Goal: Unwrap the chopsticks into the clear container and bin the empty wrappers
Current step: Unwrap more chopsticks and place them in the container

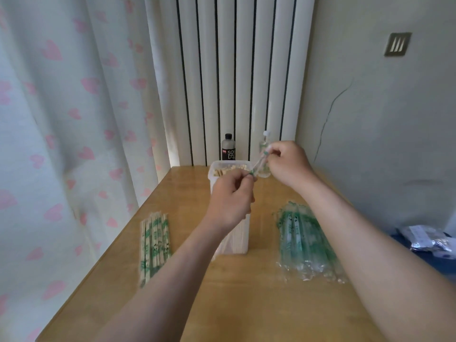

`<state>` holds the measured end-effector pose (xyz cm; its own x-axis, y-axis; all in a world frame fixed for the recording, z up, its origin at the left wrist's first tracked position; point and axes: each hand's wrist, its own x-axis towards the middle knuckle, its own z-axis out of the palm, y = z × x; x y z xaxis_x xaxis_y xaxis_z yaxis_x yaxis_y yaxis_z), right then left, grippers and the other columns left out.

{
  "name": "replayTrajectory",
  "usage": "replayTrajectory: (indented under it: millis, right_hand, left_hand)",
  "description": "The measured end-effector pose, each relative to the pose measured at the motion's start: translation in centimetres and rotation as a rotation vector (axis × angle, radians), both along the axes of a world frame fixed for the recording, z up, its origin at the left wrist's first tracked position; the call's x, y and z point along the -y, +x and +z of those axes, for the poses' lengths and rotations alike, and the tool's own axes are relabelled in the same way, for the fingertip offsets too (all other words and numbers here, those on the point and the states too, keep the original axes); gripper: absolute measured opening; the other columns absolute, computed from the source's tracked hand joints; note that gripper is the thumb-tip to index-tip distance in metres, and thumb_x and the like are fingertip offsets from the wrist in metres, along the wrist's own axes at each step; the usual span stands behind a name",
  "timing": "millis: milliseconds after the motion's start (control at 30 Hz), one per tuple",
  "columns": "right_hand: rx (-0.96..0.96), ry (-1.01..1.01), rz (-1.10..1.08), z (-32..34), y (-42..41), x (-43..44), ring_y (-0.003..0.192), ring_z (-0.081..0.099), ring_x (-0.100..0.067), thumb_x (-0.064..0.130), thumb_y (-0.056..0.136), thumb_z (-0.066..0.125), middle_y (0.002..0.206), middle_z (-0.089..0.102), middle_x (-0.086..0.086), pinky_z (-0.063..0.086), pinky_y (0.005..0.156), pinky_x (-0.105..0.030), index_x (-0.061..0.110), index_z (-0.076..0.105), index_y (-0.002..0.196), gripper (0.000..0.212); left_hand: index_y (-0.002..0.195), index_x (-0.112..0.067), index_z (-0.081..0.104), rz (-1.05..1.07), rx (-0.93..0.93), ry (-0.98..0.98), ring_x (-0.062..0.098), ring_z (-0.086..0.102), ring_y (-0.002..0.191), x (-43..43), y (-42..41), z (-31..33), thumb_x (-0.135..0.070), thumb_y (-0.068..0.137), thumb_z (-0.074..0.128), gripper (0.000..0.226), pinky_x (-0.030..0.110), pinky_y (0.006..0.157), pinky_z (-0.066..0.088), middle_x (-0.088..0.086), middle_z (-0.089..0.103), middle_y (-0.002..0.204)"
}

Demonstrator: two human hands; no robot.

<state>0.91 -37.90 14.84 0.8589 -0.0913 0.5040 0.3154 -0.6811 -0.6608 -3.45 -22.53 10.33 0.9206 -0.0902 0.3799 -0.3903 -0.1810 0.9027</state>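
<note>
At frame centre the left hand [230,196] and right hand [290,164] are pinching one wrapper [259,164] over one container [211,174]; a dark bottle [228,149] and a clear bottle [262,144] are standing behind.

1 head-worn view, forward and down over the table [246,304]

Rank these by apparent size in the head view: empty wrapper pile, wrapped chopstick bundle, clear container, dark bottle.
1. empty wrapper pile, the widest spread.
2-3. clear container and wrapped chopstick bundle: look alike; the left hand hides part of the container, so no ranking.
4. dark bottle, smallest, though farthest back.
</note>
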Motion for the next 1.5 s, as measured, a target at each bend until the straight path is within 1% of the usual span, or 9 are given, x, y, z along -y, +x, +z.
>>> replayTrajectory:
  millis: [100,300,433,633,800,1033,1267,1400,1500]
  right_hand:
    - [-0.016,0.036,-0.045,-1.0,-0.6,2.7,0.089,0.067,-0.027,0.0,0.093,0.048,0.099,0.073,-0.007,0.054,0.075,-0.031,0.009,0.075,0.088,0.029]
    - [-0.141,0.16,-0.196,-6.1,-0.6,9.9,0.101,0.067,-0.019,0.001,0.092,0.046,0.1,0.074,0.001,0.052,0.096,-0.033,0.025,0.072,0.082,0.036]
    - [-0.299,0.153,-0.319,-11.9,-1.0,15.1,0.101,0.062,-0.021,0.0,0.092,0.047,0.101,0.07,-0.001,0.044,0.085,-0.027,0.014,0.073,0.087,0.03]
    - [-0.382,0.218,-0.412,-20.1,-2.2,18.3,0.09,0.062,-0.027,0.001,0.09,0.054,0.087,0.065,-0.001,0.043,0.068,-0.031,0.011,0.068,0.083,0.019]
    - [-0.305,0.235,-0.419,-21.4,-1.9,18.8,0.072,0.057,-0.016,0.003,0.091,0.057,0.075,0.062,0.006,0.042,0.059,-0.027,0.018,0.06,0.072,0.025]
    - [-0.298,0.277,-0.414,-21.3,-1.7,19.1,0.081,0.061,-0.023,0.002,0.091,0.053,0.085,0.066,-0.001,0.052,0.071,-0.038,0.01,0.068,0.085,0.018]
    - [-0.276,0.325,-0.409,-22.3,-0.9,19.6,0.091,0.06,-0.018,0.005,0.095,0.059,0.101,0.064,-0.001,0.046,0.075,-0.027,0.015,0.07,0.101,0.016]
    - [-0.229,0.363,-0.388,-23.0,-0.7,19.9,0.094,0.061,-0.02,0.0,0.098,0.053,0.104,0.065,-0.006,0.046,0.076,-0.027,0.019,0.066,0.1,0.023]
    - [-0.218,0.375,-0.384,-23.0,-0.9,19.8,0.092,0.061,-0.022,-0.005,0.096,0.05,0.1,0.065,-0.007,0.043,0.074,-0.025,0.02,0.065,0.092,0.028]
  left_hand:
    - [0.097,-0.008,0.064,-0.054,-0.092,0.018,0.019,0.055,0.052,3.2,0.0,-0.8,-0.019,0.102,0.047,0.021,0.028,0.044,0.045,0.009,0.06,0.07]
    - [0.106,-0.01,0.065,-0.077,-0.373,0.021,0.02,0.056,0.071,8.5,1.9,-3.3,-0.017,0.102,0.044,0.023,0.034,0.062,0.055,0.006,0.056,0.084]
    - [0.114,-0.008,0.06,-0.058,-0.498,0.052,0.022,0.062,0.079,10.9,4.4,-5.3,-0.018,0.104,0.044,0.022,0.032,0.066,0.059,0.012,0.06,0.101]
    - [0.103,-0.017,0.059,0.078,-0.423,0.252,0.027,0.066,0.093,13.7,8.2,-7.9,-0.016,0.093,0.057,0.011,0.039,0.078,0.056,0.01,0.068,0.101]
    - [0.109,-0.016,0.056,0.128,-0.396,0.371,0.02,0.059,0.078,14.8,10.4,-9.8,-0.016,0.093,0.059,0.016,0.028,0.056,0.045,0.009,0.063,0.098]
    - [0.1,-0.013,0.063,0.136,-0.318,0.545,0.016,0.058,0.071,15.6,11.9,-11.3,-0.017,0.092,0.063,0.009,0.026,0.053,0.044,0.008,0.064,0.092]
    - [0.08,-0.016,0.062,0.153,-0.266,0.605,0.018,0.057,0.07,15.3,11.5,-11.1,-0.015,0.092,0.061,0.012,0.027,0.058,0.043,0.003,0.062,0.076]
    - [0.093,-0.013,0.065,0.135,-0.25,0.608,0.02,0.059,0.082,14.7,11.0,-10.7,-0.016,0.092,0.061,0.005,0.035,0.072,0.051,0.004,0.064,0.088]
    - [0.097,-0.011,0.065,0.112,-0.238,0.626,0.02,0.06,0.085,14.3,10.3,-10.5,-0.013,0.092,0.059,0.009,0.032,0.067,0.05,0.005,0.065,0.093]
